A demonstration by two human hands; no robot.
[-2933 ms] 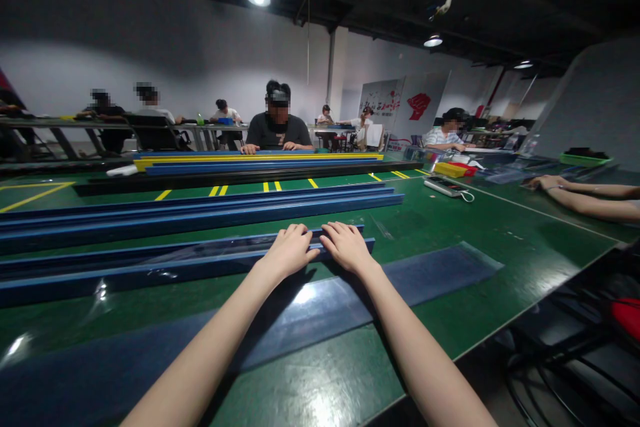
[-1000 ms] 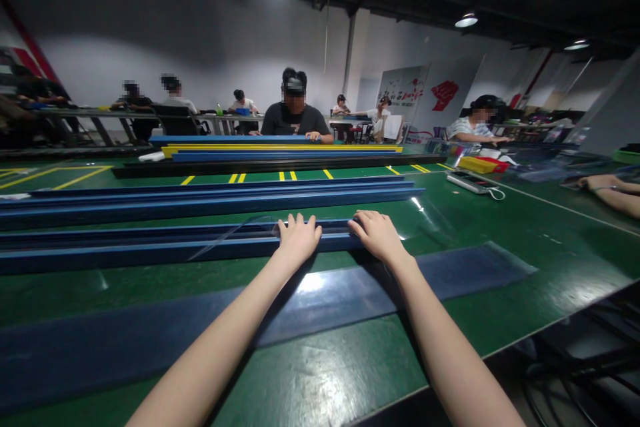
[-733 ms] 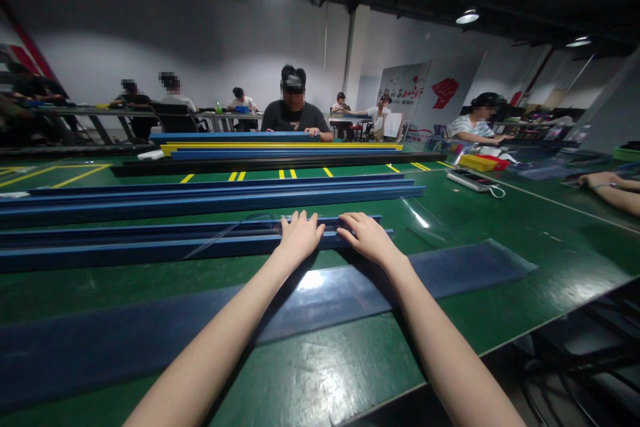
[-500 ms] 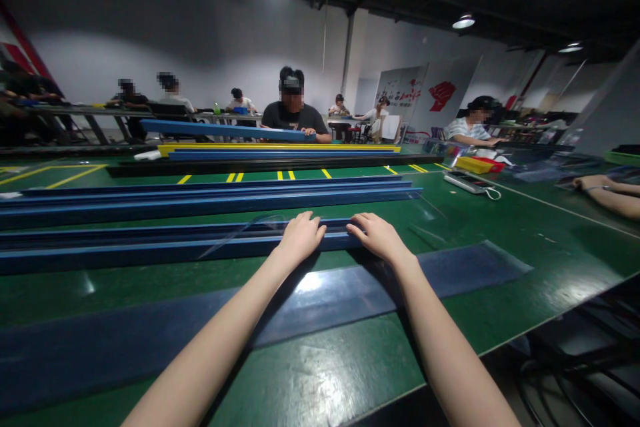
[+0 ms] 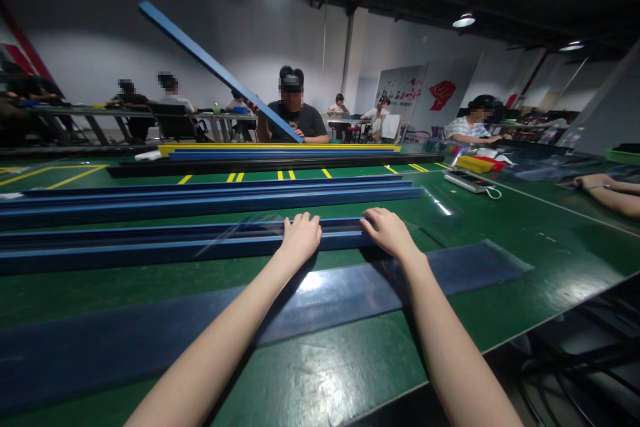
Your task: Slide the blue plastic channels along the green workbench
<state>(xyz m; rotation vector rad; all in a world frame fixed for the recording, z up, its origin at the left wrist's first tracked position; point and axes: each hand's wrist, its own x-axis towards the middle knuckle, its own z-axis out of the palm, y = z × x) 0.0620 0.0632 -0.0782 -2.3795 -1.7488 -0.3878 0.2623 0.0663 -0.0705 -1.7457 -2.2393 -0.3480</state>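
Note:
My left hand [image 5: 301,240] lies over a long blue channel strip [image 5: 150,249] on the table, its fingers curled down at the far wall. Farther right along the same strip, my right hand [image 5: 389,232] bends its fingers over the strip's end part. A thin clear plastic sheet [image 5: 245,230] is in both hands' grip; it shows left of my left hand and again beyond my right hand, and its middle is hidden. Below my wrists a wide, flat translucent strip [image 5: 330,307] lies across the table.
Farther off on the green table [image 5: 525,233] are more blue channels [image 5: 210,200], a yellow strip [image 5: 280,147] and a black strip [image 5: 280,163]. A white power bank [image 5: 465,181] sits at right. Opposite, a person [image 5: 315,121] holds a tilted blue strip [image 5: 215,67]. Another person's hands [image 5: 595,183] rest at far right.
My right hand has slid a little to the right, widening the space between my hands. The clear sheet's right end has shifted. The person opposite has raised one end of the blue strip.

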